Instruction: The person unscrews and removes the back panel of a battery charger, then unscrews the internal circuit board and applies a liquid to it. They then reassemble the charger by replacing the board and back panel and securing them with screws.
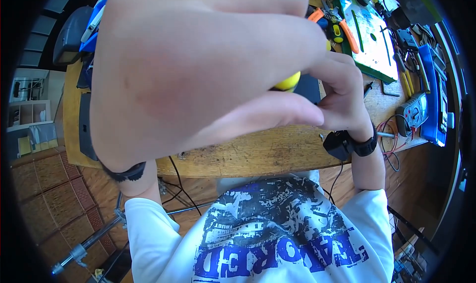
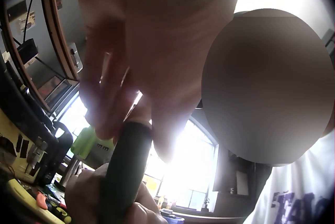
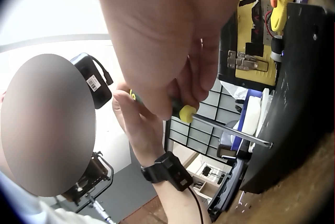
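My left hand [image 1: 198,80] looms large in the head view and hides much of the work. Its thumb and fingers curve about the butt end of a screwdriver [image 2: 125,171] with a dark green and yellow handle. My right hand [image 1: 344,87] grips the same handle lower down, close to its yellow collar [image 3: 187,113]. From the collar the bare metal shaft [image 3: 225,127] slants to a black panel [image 3: 298,98], its tip right at the panel's surface. Between the hands in the head view, a yellow part of the handle [image 1: 290,82] shows.
Orange-handled pliers [image 1: 349,35] lie at the back of the wooden table [image 1: 238,154]. Beside them is a green-edged board [image 1: 372,40]. On the right sit a multimeter [image 1: 414,114] with red leads and a blue tray [image 1: 434,94]. A cable [image 1: 178,184] hangs past the front edge.
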The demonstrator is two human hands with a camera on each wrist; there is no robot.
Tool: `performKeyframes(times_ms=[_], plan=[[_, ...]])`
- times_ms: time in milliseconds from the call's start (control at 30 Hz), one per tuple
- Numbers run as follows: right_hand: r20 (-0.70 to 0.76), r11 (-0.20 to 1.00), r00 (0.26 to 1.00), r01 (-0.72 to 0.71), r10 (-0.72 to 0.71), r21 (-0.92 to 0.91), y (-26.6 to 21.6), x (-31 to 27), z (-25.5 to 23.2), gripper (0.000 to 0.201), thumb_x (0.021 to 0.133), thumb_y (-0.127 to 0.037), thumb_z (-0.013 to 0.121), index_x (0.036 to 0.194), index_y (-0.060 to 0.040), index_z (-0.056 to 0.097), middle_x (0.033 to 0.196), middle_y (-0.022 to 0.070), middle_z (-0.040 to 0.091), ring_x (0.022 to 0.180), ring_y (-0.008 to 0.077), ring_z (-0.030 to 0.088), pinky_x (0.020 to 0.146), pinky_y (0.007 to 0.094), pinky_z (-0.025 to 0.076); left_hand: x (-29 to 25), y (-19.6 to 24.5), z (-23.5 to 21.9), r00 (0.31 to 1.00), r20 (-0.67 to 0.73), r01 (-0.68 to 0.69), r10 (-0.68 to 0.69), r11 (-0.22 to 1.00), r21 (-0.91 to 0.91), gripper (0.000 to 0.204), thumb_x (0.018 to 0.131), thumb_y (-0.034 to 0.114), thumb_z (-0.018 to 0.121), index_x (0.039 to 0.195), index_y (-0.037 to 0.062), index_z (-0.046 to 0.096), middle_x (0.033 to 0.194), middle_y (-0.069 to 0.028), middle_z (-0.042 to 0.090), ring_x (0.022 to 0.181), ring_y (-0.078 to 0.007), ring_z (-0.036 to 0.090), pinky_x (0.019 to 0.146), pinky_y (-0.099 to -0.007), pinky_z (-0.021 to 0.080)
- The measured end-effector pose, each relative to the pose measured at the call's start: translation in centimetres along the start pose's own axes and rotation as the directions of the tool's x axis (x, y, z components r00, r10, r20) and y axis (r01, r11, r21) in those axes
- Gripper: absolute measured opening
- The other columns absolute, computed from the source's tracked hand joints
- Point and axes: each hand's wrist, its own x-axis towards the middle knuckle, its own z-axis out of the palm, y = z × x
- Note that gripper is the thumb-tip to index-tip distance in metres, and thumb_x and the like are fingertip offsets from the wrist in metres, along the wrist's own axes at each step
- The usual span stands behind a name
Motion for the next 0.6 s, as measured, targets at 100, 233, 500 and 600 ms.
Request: performKeyframes(times_ms=[100, 233, 500, 600], plan=[[-0.026, 1.000, 1.000, 0.015, -0.015, -0.002, 0.0, 0.0, 0.0, 0.035, 0.086, -0.016, 0.088, 0.111, 0.0035, 0.075, 0.100, 0.0130, 0.075, 0.090, 0.0280, 0.073, 0.080, 0.0347, 0.057, 0.7, 0.6, 0.4, 1.000, -0.007, 0.008, -0.008, 1.000, 0.002, 0.036, 0.084, 0.013, 0.092, 0.111, -0.0025, 0.075, 0.104, -0.0127, 0.071, 0.086, -0.0193, 0.070, 0.074, -0.0265, 0.054], [-0.018, 0.994, 1.000, 0.001, 0.001, 0.112, -0.2, 0.2, 0.1, 0.036, 0.085, -0.016, 0.088, 0.111, 0.0041, 0.074, 0.099, 0.0137, 0.073, 0.086, 0.0292, 0.070, 0.080, 0.0346, 0.056, 0.2, 0.5, 0.3, 1.000, -0.021, 0.021, -0.020, 1.000, 0.009, 0.035, 0.084, 0.013, 0.092, 0.111, -0.0025, 0.075, 0.104, -0.0127, 0.071, 0.087, -0.0192, 0.070, 0.074, -0.0265, 0.054], [-0.091, 0.995, 0.995, -0.043, 0.051, 0.087, -0.2, -0.4, 0.1, 0.037, 0.083, -0.016, 0.091, 0.109, 0.0035, 0.073, 0.098, 0.0119, 0.073, 0.085, 0.0269, 0.070, 0.081, 0.0353, 0.057, 0.2, 0.6, 0.6, 0.997, -0.054, 0.051, -0.050, 0.999, 0.017, 0.035, 0.084, 0.012, 0.092, 0.111, -0.0024, 0.075, 0.105, -0.0125, 0.071, 0.087, -0.0191, 0.069, 0.075, -0.0265, 0.054], [0.045, 0.999, 0.998, -0.046, 0.045, 0.011, -0.4, -0.1, -0.6, 0.039, 0.082, -0.015, 0.092, 0.113, 0.0026, 0.075, 0.102, 0.0120, 0.076, 0.089, 0.0258, 0.073, 0.085, 0.0350, 0.059, -0.4, 0.1, 0.4, 0.997, -0.064, 0.054, -0.052, 0.998, 0.022, 0.035, 0.084, 0.012, 0.092, 0.111, -0.0023, 0.075, 0.105, -0.0124, 0.071, 0.087, -0.0190, 0.069, 0.075, -0.0265, 0.054]])
